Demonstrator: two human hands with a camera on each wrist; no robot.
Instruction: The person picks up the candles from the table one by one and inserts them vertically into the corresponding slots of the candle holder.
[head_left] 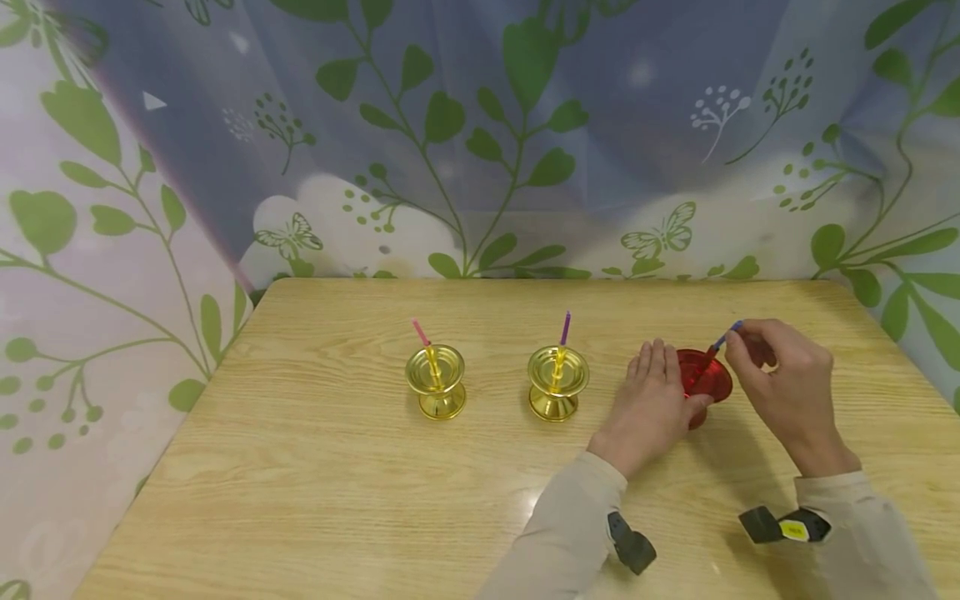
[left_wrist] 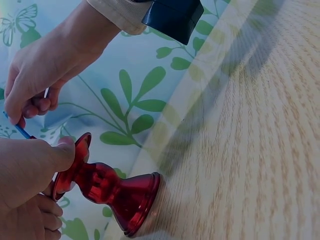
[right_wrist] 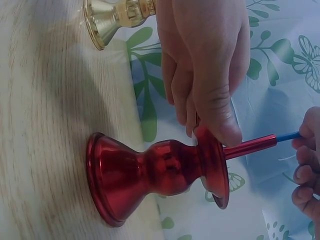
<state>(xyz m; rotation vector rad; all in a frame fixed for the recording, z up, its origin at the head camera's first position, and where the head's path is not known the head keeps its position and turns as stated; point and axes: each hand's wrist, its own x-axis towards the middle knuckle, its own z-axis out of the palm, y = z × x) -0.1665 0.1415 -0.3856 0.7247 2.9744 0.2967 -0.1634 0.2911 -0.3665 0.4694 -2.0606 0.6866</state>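
Note:
A shiny red candle holder (head_left: 718, 385) stands upright on the right part of the table. My left hand (head_left: 647, 410) grips its dish from the left, the thumb over the rim. A thin blue candle (right_wrist: 288, 137) sits in the red tube (right_wrist: 252, 146) that rises from the dish, tilted to the right. The fingertips of my right hand (head_left: 789, 375) pinch this candle's upper end. Seen from the left wrist, the holder's base (left_wrist: 135, 202) rests on the table.
Two gold candle holders stand to the left, one with a pink candle (head_left: 422, 331), the other with a purple candle (head_left: 566, 327). The wooden table (head_left: 337, 483) meets a leaf-patterned cloth (head_left: 480, 192) at its back. Dark straps with devices (head_left: 783, 527) are on both wrists.

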